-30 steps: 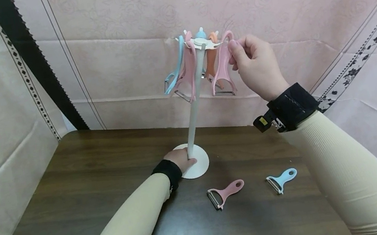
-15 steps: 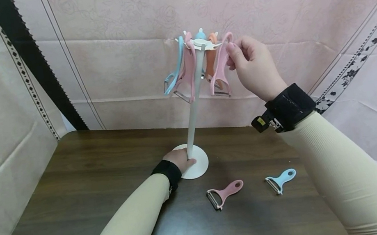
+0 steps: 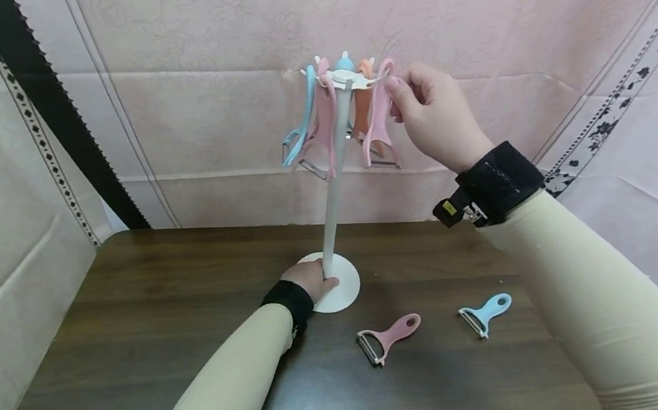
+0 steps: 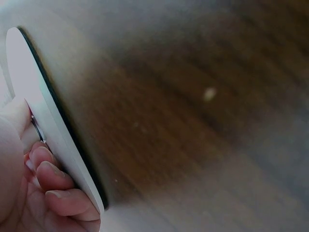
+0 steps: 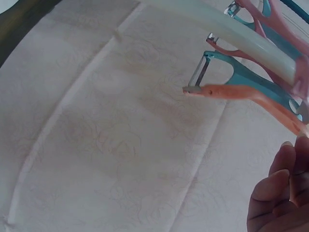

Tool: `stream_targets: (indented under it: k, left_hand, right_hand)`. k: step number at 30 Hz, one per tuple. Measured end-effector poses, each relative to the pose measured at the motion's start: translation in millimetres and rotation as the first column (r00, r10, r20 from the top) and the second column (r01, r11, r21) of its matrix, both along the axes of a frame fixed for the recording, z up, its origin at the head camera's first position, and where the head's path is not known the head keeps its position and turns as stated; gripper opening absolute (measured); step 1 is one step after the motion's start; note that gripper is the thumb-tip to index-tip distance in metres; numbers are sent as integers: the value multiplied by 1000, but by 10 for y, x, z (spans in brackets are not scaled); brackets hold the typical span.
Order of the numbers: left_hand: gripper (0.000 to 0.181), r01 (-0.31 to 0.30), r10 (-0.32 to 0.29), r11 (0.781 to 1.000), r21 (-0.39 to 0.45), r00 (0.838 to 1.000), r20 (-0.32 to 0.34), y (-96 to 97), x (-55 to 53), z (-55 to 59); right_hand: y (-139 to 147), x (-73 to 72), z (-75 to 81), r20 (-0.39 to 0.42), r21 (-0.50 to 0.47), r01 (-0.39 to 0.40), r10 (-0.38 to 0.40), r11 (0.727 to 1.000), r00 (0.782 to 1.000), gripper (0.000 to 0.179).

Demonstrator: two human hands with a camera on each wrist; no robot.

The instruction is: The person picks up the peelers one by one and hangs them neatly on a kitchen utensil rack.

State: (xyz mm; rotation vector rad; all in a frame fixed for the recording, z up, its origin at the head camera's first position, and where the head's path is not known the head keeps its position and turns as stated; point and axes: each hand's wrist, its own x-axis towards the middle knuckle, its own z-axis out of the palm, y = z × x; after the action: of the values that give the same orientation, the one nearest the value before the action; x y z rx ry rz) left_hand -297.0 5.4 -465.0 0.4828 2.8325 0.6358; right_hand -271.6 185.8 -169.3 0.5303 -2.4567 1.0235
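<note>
- Right hand [image 3: 434,111] is pinching the outer pink peeler [image 3: 379,120] high on its handle, thumb and fingers curled nearly closed; firmness, cannot tell.
- Risk, as judged: if the handle's loop is sitting badly on its hook, an early release could be dropping the peeler. A sideways tug could be tipping the stand [image 3: 333,193] or swinging this blade into the orange peeler [image 3: 362,112] close behind.
- Position: outer pink peeler is hanging just left of the hand, its blade below the fingertips, its top beside the white rack [image 3: 343,78]. Whether the loop is fully hooked, cannot tell.
- Across the pole, a blue peeler [image 3: 310,98] and an inner pink peeler [image 3: 324,119] are hanging.
- Left hand [image 3: 307,279] is gripping the stand low, fingers curled at the pole's foot, touching the round base [image 3: 349,287].
- On the table [image 3: 186,287], another pink peeler [image 3: 397,330] and another blue peeler [image 3: 490,309] are lying well apart from both hands.
</note>
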Motion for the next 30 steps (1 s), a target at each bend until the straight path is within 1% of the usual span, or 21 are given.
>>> stream_targets:
  k: [3,10,17,20,25,30]
  left_hand:
    - [42,-6,6,1000,2,1000,6,-4,-13,-28]
    - [42,-12,12,1000,0,1000,17,-4,18,41]
    - [42,-19,18,1000,8,999,30,-9,-9,13]
    - [42,-19,19,1000,8,999,28,-10,-20,-7]
    - [42,-14,14,1000,8,1000,17,-9,-19,-21]
    - [41,-9,9,1000,15,1000,5,-25,29,32]
  right_hand:
    - [-34,-19,-46,6,-4,-13,13,1000,1000,28]
    - [-34,-55,-83,25,-39,-25,26,999,999,28]
    - [-55,-81,-138,43,-104,-34,39,994,998,27]
    - [-61,-87,-162,34,-117,-42,46,992,998,28]
    - [-19,-82,-213,14,-109,-37,38,993,999,31]
    - [64,-83,-309,25,-77,7,-5,997,1000,33]
